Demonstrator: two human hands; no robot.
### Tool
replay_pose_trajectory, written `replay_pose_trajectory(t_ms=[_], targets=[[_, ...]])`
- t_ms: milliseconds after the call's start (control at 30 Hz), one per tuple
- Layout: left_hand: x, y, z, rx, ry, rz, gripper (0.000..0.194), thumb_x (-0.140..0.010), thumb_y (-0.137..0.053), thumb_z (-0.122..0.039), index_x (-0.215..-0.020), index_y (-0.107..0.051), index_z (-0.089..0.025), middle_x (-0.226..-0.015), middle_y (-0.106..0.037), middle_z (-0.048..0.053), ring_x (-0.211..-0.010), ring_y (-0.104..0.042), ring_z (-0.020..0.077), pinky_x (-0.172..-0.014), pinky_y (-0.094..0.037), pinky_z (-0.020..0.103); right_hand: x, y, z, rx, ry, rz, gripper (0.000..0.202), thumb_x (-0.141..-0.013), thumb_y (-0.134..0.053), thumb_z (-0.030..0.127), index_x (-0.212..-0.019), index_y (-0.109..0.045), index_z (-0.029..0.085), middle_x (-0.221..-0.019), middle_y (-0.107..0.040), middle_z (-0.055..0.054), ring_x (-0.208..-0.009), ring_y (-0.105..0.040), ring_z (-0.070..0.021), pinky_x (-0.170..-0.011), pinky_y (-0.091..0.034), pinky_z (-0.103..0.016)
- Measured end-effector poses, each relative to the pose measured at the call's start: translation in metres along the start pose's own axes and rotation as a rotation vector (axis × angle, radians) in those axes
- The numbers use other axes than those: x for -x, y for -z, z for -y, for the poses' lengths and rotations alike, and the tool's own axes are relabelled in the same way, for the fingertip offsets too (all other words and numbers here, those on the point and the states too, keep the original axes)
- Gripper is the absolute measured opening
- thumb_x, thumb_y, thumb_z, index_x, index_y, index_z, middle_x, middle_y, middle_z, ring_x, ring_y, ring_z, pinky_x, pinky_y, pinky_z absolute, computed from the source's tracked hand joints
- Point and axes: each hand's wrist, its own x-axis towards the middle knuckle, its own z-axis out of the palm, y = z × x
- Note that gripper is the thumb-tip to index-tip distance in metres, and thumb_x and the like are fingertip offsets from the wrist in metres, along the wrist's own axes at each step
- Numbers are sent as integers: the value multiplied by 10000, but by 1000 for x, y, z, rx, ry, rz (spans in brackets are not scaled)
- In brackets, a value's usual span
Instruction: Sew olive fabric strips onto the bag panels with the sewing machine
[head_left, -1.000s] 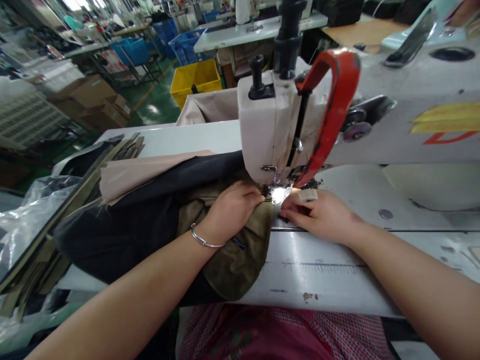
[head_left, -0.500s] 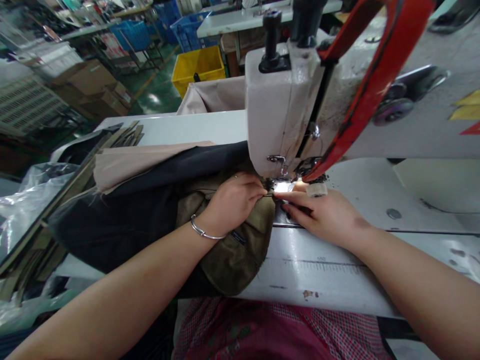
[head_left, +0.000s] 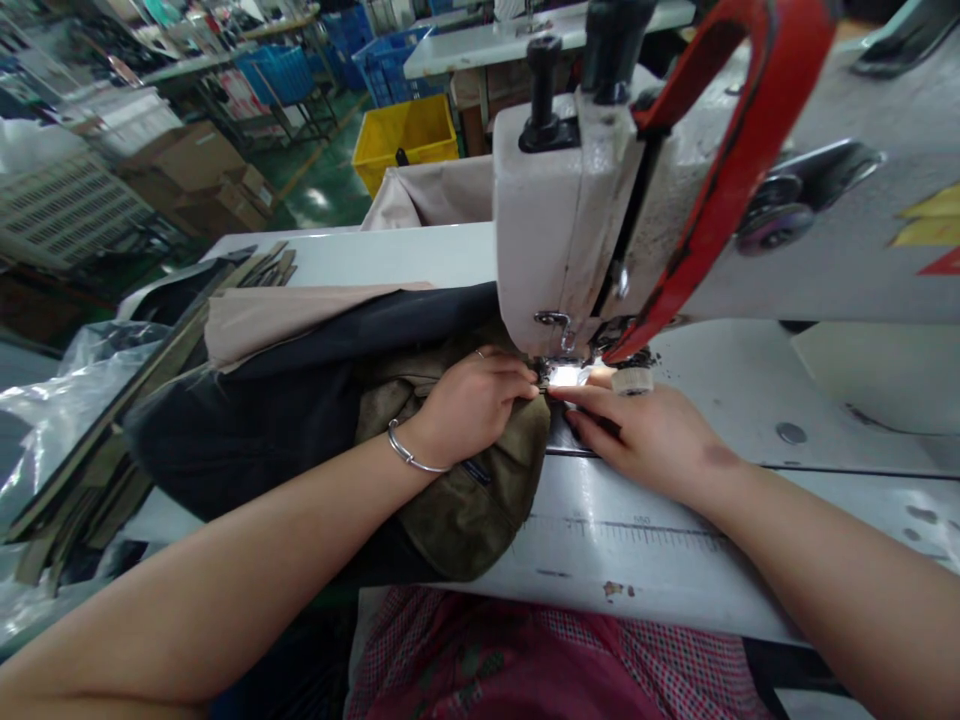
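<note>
My left hand (head_left: 480, 400) is closed, its fingertips pinching the edge of an olive-brown fabric piece (head_left: 480, 530) just in front of the sewing machine's (head_left: 536, 210) lit needle area. A silver bangle circles the left wrist. My right hand (head_left: 645, 430) rests palm-down on the machine bed, fingers stretched out and the thumb apart. Its index fingertip touches the fabric edge beside the left fingertips. Dark cloth (head_left: 247, 430) joins the olive piece and spreads out to the left under my forearm. The needle and presser foot are partly hidden behind the machine head and fingers.
A red curved guard (head_left: 742, 180) runs down the machine front. Olive strips (head_left: 82, 500) and clear plastic (head_left: 105, 350) lie at left. Beige cloth (head_left: 300, 310) lies along the dark cloth. Behind the table stand a yellow crate (head_left: 405, 135) and cardboard boxes (head_left: 187, 165).
The view has shifted slightly. Both hands keep nearly the same places by the needle area, and the olive fabric's lower edge sits a little higher.
</note>
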Motion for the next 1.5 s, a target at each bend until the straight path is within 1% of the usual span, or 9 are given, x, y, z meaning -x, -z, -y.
replay_pose_trajectory(t_ms=[500,733,967,1033,1133,1200,1300,1400,1500], targets=[[-10,-3,7,-29,39,-16,265,-811,-540,-18,-875,-742,-177,-972,-737,38,-965,-668,185,-913,-518,334,-1,-2,0,51,-35,-7,331,-954,-446,335,-1216,-641,284,-982,-709,-41,-814,-657,-210,-635,-437,-316],[-8,-2,6,2,44,-11,257,-816,-544,-20,-868,-734,-185,-939,-740,27,-940,-666,173,-904,-514,327,-1,-6,-4,1,-31,-16,336,-953,-448,325,-1221,-646,279,-1051,-713,-56,-898,-672,-223,-709,-488,-330],[-9,-9,13,-31,15,124,273,-863,-499,-48,-933,-724,-187,-1057,-721,42,-1035,-638,163,-960,-484,312,0,-14,-12,7,-24,-21,335,-928,-470,292,-1205,-658,300,-982,-736,-41,-802,-686,-209,-641,-487,-311],[-7,0,10,-75,-14,177,266,-890,-498,-84,-1010,-709,-191,-1135,-700,47,-1072,-624,164,-976,-473,313,0,-16,-13,4,-34,-16,334,-926,-464,292,-1195,-662,301,-985,-735,-43,-802,-688,-215,-641,-490,-319],[6,35,-3,-227,-5,249,235,-928,-485,-160,-1053,-681,-190,-1131,-679,64,-1046,-608,184,-947,-472,332,1,-19,-16,-10,-33,-21,338,-926,-459,301,-1199,-659,288,-1008,-731,-49,-823,-690,-219,-667,-501,-332],[26,67,-13,-411,143,209,212,-947,-463,-222,-990,-665,-178,-1023,-659,84,-994,-587,218,-915,-464,371,0,-21,-18,-21,-33,-22,344,-931,-452,318,-1209,-653,285,-1025,-726,-55,-848,-688,-221,-692,-506,-339],[62,105,-18,-622,470,42,202,-907,-551,-353,-945,-609,-163,-962,-588,102,-980,-548,272,-902,-444,430,-1,-24,-19,-36,-55,-9,346,-938,-437,333,-1210,-648,295,-1058,-717,-52,-889,-681,-233,-717,-508,-357],[93,120,-11,-553,664,-29,280,-778,-711,-318,-958,-571,-155,-1018,-549,107,-1010,-532,295,-912,-442,440,-3,-24,-19,-48,-56,-8,338,-932,-442,318,-1196,-651,290,-1087,-709,-49,-931,-673,-237,-740,-508,-363],[106,128,-2,-413,709,-69,268,-756,-693,-192,-985,-558,-162,-1073,-551,94,-1041,-541,266,-921,-455,399,-4,-26,-21,-60,-47,-20,339,-925,-444,305,-1189,-654,273,-1085,-707,-59,-946,-668,-235,-753,-511,-363]])
